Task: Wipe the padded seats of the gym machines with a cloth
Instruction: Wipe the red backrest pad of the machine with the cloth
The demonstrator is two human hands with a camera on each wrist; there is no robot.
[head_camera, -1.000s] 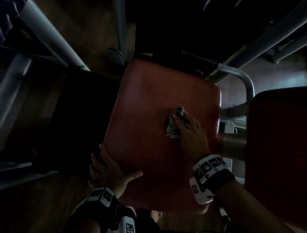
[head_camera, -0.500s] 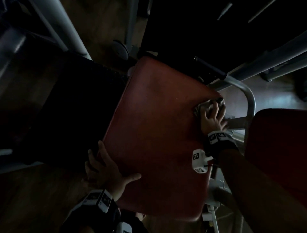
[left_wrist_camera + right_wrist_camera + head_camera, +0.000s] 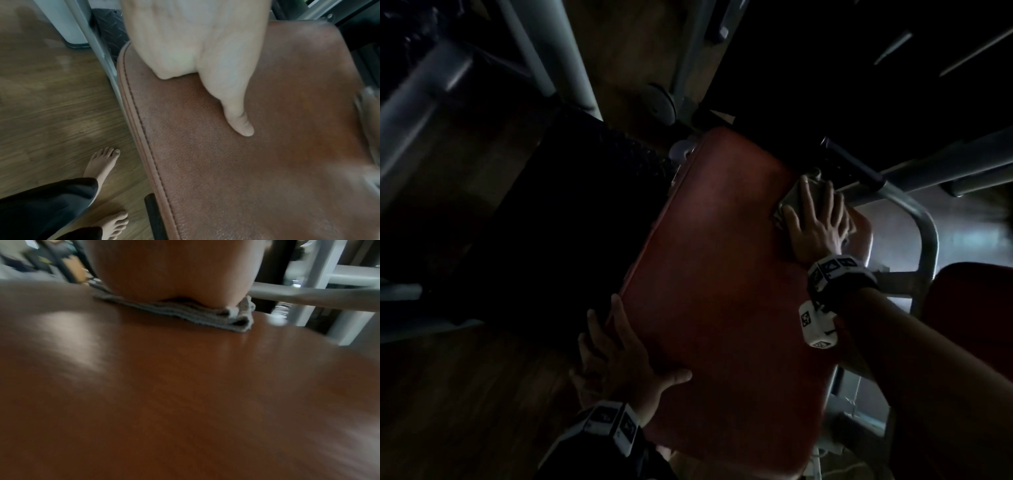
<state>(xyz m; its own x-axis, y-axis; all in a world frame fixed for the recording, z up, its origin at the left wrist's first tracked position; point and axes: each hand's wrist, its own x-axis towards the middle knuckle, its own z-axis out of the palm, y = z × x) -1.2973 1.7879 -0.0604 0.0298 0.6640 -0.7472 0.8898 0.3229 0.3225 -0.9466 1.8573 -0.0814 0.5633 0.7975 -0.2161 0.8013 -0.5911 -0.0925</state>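
Note:
A red-brown padded seat (image 3: 722,291) fills the middle of the head view. My right hand (image 3: 818,219) lies flat on a folded grey cloth (image 3: 796,195) at the seat's far right corner, fingers spread and pressing it down. The right wrist view shows the cloth (image 3: 185,311) squashed under my palm on the shiny seat (image 3: 185,386). My left hand (image 3: 619,356) grips the seat's near left edge. Its thumb (image 3: 236,116) lies on top of the seat (image 3: 267,170), and its fingers wrap over the side, out of sight.
A bent grey frame tube (image 3: 924,233) runs just past the cloth on the right. Beyond it is a second red pad (image 3: 976,308). A black rubber mat (image 3: 571,212) and grey posts (image 3: 571,61) stand to the left. My bare feet (image 3: 102,162) are on the wooden floor.
My right hand has slid the cloth from the middle of the seat to the far right corner and flattened on it. The left hand has kept its hold on the edge.

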